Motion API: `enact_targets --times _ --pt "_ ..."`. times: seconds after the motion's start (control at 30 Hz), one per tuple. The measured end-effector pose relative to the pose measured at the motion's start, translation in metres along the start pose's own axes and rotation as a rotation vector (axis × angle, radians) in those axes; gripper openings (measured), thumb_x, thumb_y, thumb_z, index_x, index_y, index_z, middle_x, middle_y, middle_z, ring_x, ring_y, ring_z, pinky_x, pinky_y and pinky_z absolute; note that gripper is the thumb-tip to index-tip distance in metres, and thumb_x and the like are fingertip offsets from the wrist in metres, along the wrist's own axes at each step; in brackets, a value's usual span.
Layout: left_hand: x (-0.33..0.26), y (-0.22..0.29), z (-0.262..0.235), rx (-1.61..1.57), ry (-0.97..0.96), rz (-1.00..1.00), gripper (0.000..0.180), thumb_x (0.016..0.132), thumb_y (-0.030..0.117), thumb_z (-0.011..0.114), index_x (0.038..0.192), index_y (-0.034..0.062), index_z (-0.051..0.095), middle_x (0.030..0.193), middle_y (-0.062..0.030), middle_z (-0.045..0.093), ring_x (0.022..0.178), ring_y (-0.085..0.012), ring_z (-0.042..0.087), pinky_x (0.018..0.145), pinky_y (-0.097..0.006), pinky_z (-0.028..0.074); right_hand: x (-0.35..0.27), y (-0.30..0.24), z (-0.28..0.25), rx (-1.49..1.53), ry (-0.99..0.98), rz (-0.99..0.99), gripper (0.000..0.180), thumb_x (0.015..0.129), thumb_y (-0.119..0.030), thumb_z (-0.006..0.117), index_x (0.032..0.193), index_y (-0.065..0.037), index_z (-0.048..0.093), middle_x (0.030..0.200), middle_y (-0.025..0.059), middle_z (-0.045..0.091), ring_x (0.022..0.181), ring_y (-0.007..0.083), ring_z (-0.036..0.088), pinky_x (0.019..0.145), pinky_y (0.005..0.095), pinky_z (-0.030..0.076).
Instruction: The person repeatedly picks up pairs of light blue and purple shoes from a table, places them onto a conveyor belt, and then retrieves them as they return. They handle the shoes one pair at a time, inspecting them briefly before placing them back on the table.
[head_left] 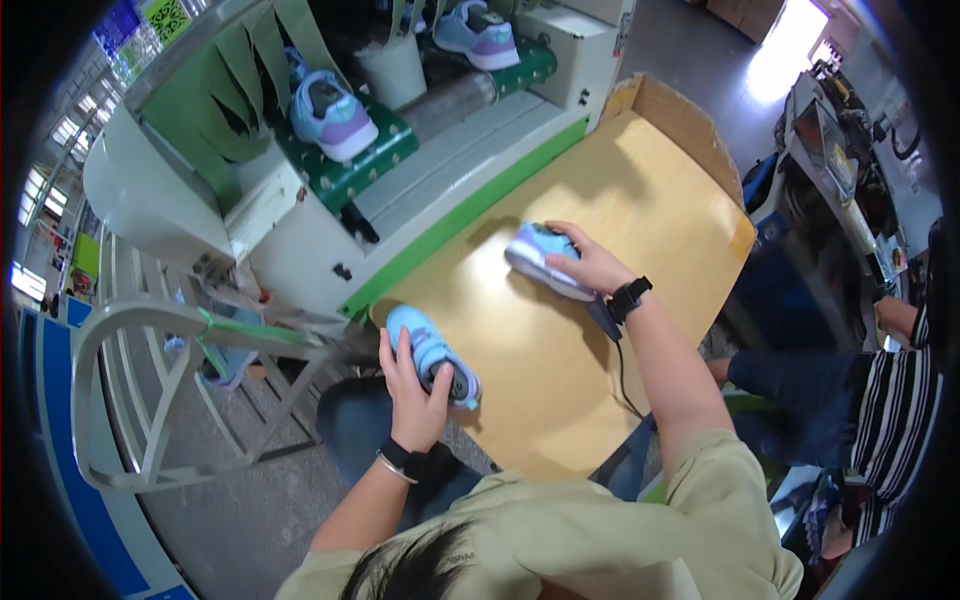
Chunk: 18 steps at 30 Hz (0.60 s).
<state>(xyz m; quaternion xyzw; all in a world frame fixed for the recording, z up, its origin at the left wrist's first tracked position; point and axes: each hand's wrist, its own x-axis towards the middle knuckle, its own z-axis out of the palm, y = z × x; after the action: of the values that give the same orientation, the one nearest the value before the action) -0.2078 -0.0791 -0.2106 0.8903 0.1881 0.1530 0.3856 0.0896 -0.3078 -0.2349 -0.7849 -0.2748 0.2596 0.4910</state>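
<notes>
My left hand (412,398) grips a light blue sneaker (427,345) at the left edge of the wooden tabletop (540,370). Its fingers lie along one side and the thumb along the other, near the dark shoe opening. Farther right and away from me, my right hand (588,264) is closed around a second sneaker (535,250), blue and lavender with a pale sole facing the near left. That shoe is tilted on its side; whether it touches the table I cannot tell. Below my right wrist lies a black cable (622,375).
Beyond the table stands a white machine with a green belt (385,150) carrying a blue sneaker (332,115), another sneaker (476,36) and a white cup (392,72). Green strips (225,110) hang over its opening. A metal rack (150,400) stands left; a person in stripes (900,410) is at right.
</notes>
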Motion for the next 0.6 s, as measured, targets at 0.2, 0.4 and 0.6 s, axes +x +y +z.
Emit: enact_targets --times 0.2,0.4,0.6 --pt "-0.010 -0.011 0.016 -0.202 -0.014 -0.113 0.100 0.090 0.031 0.078 0.161 -0.0001 0.014 0.163 -0.0309 0.013 0.153 -0.0433 0.017 0.124 -0.048 0.019 -0.082 -0.052 0.036 -0.629 -0.224 -0.329 0.105 0.076 -0.003 0.080 0.163 -0.027 0.027 0.164 0.0201 0.033 0.153 0.0407 0.026 0.123 0.0650 0.018" --pt "-0.010 -0.009 0.018 -0.191 -0.056 -0.131 0.099 0.087 0.030 0.080 0.161 0.0045 0.018 0.165 -0.0336 0.008 0.155 -0.0457 0.013 0.124 -0.049 0.019 -0.139 0.015 0.044 -0.554 0.314 0.015 0.083 0.085 -0.009 0.076 0.157 -0.013 0.035 0.157 0.0276 0.035 0.144 0.0471 0.035 0.119 0.0553 0.031" --pt "-0.007 -0.024 0.022 -0.223 -0.093 -0.073 0.099 0.088 0.029 0.080 0.160 0.0049 0.018 0.165 -0.0328 0.006 0.156 -0.0449 0.008 0.125 -0.049 0.017 -0.158 0.014 0.087 0.019 0.333 0.101 0.073 0.095 -0.029 0.074 0.152 -0.002 0.038 0.160 0.0308 0.026 0.149 0.0436 0.029 0.120 0.0472 0.031"
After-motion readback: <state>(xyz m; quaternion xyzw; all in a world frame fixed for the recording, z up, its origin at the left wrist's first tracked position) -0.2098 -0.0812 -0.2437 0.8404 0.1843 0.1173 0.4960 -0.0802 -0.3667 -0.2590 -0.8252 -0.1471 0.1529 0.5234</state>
